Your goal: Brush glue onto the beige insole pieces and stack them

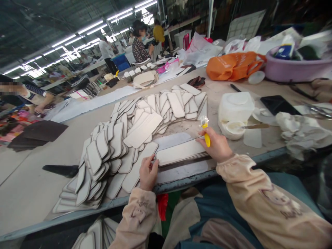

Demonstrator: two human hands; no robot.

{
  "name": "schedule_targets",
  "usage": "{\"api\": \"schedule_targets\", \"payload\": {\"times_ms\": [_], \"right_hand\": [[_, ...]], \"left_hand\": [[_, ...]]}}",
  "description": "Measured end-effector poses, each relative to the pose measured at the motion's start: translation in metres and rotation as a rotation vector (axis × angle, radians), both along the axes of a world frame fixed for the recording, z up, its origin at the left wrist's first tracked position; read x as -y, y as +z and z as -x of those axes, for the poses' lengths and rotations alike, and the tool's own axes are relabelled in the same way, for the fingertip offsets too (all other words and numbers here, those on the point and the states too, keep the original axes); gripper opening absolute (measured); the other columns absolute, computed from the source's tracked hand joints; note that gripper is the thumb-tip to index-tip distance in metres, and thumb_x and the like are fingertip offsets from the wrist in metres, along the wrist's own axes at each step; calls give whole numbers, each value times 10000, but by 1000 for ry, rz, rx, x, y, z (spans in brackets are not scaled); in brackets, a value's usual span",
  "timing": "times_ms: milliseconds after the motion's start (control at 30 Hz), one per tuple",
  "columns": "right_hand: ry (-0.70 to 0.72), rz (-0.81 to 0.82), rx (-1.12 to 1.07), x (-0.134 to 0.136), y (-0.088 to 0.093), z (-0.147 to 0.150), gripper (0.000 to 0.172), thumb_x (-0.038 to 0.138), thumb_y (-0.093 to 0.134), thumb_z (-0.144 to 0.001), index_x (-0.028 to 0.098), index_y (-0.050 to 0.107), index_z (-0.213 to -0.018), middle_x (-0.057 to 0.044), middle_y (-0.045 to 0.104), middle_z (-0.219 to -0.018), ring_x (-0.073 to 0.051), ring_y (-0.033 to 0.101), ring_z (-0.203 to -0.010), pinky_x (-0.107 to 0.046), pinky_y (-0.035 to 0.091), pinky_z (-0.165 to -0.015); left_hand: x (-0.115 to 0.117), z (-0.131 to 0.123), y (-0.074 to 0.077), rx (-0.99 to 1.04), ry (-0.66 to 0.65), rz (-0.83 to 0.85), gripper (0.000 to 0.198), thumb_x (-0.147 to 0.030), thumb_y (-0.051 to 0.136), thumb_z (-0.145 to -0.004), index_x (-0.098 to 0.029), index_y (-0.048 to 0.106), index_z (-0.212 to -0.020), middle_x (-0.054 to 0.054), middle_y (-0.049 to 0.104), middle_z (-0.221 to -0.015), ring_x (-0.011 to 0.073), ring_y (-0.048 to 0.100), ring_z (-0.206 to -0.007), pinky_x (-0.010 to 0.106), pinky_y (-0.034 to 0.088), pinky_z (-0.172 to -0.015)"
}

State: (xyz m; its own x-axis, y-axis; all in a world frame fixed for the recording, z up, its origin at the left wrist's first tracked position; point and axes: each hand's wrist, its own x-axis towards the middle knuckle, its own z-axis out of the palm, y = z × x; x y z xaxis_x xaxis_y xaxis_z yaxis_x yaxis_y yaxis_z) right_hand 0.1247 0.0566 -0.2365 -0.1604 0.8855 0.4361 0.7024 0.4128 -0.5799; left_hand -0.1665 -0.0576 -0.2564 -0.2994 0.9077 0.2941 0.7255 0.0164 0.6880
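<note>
My left hand (148, 172) pinches the left end of a flat whitish rounded piece (178, 152) that lies on a small stack at the table's near edge. My right hand (216, 145) is closed around a yellow-handled brush (206, 133), its white head pointing up above the piece's right end. Several similar whitish pieces (109, 152) lie overlapped in a long fan to the left and behind.
A white bowl of glue with a stick (234, 128) and a white tub (236, 105) stand to the right, beside crumpled cloth (298, 129). An orange bag (233, 65), a purple basin (293, 67) and a black phone (278, 104) lie beyond. Other people work at far tables.
</note>
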Motion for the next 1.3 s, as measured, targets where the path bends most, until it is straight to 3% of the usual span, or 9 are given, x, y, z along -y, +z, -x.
{"api": "schedule_targets", "payload": {"times_ms": [267,400,567,933,1033,1300], "right_hand": [[10,49,13,0,0,0,228,374,650,-820,249,544,-979,-24,692,-898,-221,663,-729,-304,444,-636],[-9,48,35,0,2,0,234,344,671,-798,236,537,-956,-23,694,-906,-216,667,-735,-293,447,-630],[-22,15,55,0,4,1,227,328,667,-791,237,543,-957,-25,692,-911,-219,668,-737,-297,456,-633],[-40,23,68,-1,0,0,229,332,660,-793,234,538,-960,-37,677,-911,-224,661,-768,-295,443,-604],[-39,18,66,-1,-1,0,229,335,658,-793,232,544,-964,-40,676,-903,-230,662,-768,-301,444,-603],[-45,37,75,-2,0,0,217,336,651,-789,236,546,-951,-37,675,-886,-229,657,-740,-308,447,-610]], "left_hand": [[5,-11,-3,75,2,-70,362,-338,584,-859,-175,628,-1179,74,570,-974,96,537,-631,243,495,-580],[12,-9,-8,-53,-92,-213,356,-297,633,-839,-181,631,-1175,103,537,-1122,91,557,-682,262,518,-622],[17,-6,-13,-159,-196,-305,251,-228,636,-844,-193,673,-1089,98,567,-1104,100,576,-711,275,543,-659],[17,-9,-12,-200,-179,-332,302,-189,625,-848,-192,649,-1150,96,571,-1075,126,601,-794,267,550,-689],[18,-8,-12,-152,-149,-339,350,-203,612,-858,-185,605,-1208,90,567,-1060,92,586,-698,240,546,-628],[18,-8,-15,-188,-192,-352,289,-159,639,-827,-194,661,-1114,84,562,-1062,124,606,-797,265,557,-693]]}}
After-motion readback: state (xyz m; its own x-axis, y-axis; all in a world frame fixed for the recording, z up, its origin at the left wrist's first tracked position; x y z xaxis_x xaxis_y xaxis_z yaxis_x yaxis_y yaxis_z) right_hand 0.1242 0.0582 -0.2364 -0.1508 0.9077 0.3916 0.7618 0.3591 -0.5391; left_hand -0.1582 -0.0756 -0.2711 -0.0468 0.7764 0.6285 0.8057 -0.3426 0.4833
